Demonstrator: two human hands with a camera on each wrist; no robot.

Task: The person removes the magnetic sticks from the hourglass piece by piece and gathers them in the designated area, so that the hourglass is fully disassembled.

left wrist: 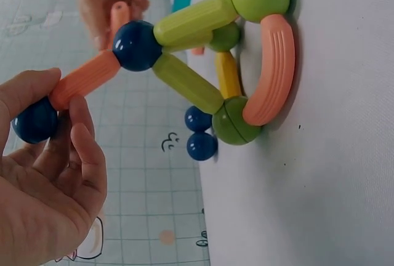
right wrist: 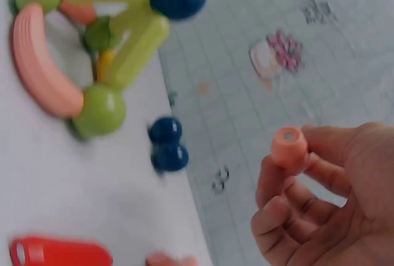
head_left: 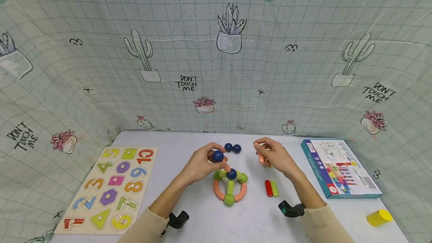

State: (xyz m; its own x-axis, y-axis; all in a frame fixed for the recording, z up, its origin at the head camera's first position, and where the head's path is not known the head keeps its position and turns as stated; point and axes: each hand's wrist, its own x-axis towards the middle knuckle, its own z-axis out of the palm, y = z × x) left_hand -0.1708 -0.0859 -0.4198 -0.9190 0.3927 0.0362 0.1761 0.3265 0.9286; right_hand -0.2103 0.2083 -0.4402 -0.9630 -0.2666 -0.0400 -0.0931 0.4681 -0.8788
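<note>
A toy frame of green balls, green sticks and orange curved pieces [head_left: 230,187] stands on the white table [head_left: 209,224], topped by a dark blue ball [head_left: 231,174]. An orange stick [left wrist: 83,80] rises from that ball to another dark blue ball [head_left: 218,156], which my left hand [head_left: 202,164] pinches between fingers and thumb. My right hand [head_left: 275,155], just right of the frame, holds a short orange stick [right wrist: 289,148] in its curled fingers. Two loose blue balls [head_left: 233,148] lie behind the frame.
A red stick and a green stick [head_left: 271,188] lie side by side right of the frame. A number puzzle board [head_left: 111,186] lies at the left, a toy box [head_left: 341,168] at the right, a yellow cylinder [head_left: 379,217] near the front right corner. Printed cloth walls surround the table.
</note>
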